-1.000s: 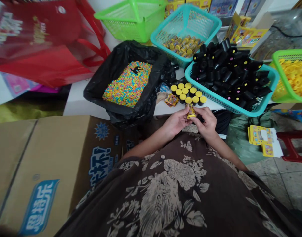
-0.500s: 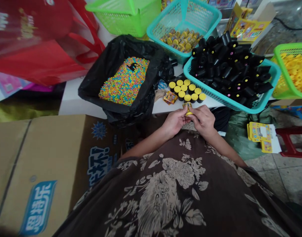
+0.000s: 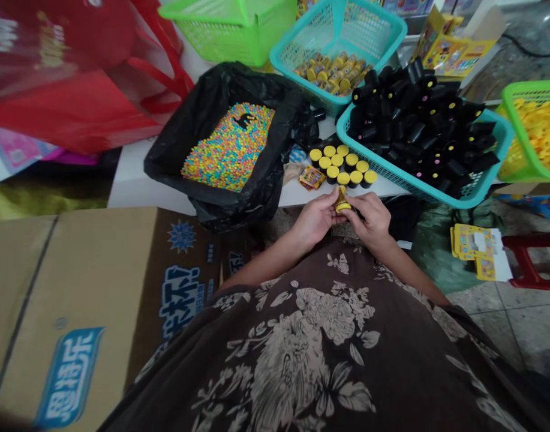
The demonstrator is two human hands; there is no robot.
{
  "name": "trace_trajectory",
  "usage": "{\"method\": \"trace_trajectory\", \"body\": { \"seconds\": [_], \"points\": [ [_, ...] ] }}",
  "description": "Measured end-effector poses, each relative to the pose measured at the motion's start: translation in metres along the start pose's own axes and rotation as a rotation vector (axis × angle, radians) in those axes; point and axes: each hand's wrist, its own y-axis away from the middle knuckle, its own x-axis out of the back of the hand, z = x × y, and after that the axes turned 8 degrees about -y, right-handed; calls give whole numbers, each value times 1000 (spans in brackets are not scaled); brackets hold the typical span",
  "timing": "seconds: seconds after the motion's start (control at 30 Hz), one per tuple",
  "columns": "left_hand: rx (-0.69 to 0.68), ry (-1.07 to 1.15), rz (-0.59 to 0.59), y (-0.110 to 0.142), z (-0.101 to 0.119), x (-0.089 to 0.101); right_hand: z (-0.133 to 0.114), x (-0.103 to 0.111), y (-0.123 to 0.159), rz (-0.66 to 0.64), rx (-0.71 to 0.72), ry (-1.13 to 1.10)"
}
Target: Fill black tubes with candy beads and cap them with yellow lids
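Between my two hands is a small yellow-capped canister (image 3: 343,206), its yellow printed label partly covered by my fingers. My left hand (image 3: 317,220) grips it from the left, thumb along its side. From the right, the thumb and fingers of my right hand (image 3: 370,217) are closed on the same canister. Just beyond my hands, several black canisters with yellow lids (image 3: 343,179) stand in a cluster on the white table (image 3: 135,183). Left of the cluster lies a small stack of printed yellow labels (image 3: 311,177).
A black plastic bag (image 3: 167,159) holds multicoloured beads (image 3: 232,147). Black canisters fill a turquoise basket (image 3: 418,191); another turquoise basket (image 3: 297,82) holds labelled canisters. At right, yellow caps lie in a green basket (image 3: 522,153). A large cardboard box (image 3: 95,264) stands at left.
The canister has turned slightly in my fingers, and more of its yellow cap end shows. Both hands stay in nearly the same place.
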Motion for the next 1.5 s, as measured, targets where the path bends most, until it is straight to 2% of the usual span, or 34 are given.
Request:
{"method": "trace_trajectory", "body": {
  "seconds": [0.17, 0.37, 0.57, 0.7, 0.83, 1.1, 1.3, 1.5],
  "points": [
    [-19, -46, -5, 1, -6, 4, 3, -1, 1, 8, 19, -27],
    [3, -56, -38, 4, -7, 2, 7, 1, 5, -1, 96, 46],
    [12, -55, -64, 2, -1, 4, 1, 5, -1, 25, -36, 5],
    [30, -71, -84, 0, 3, 6, 1, 2, -2, 0, -41, -2],
    [-9, -83, -40, 1, -1, 3, 3, -1, -1, -12, -38, -6],
    [-4, -93, -87, 2, -9, 4, 7, 4, 3, -15, 121, 71],
    [10, -106, -106, 1, -7, 5, 1, 7, -1, -7, -38, -77],
    [-7, -210, -116, 1, -6, 8, 3, 0, 4, 64, -357, -358]
  ]
}}
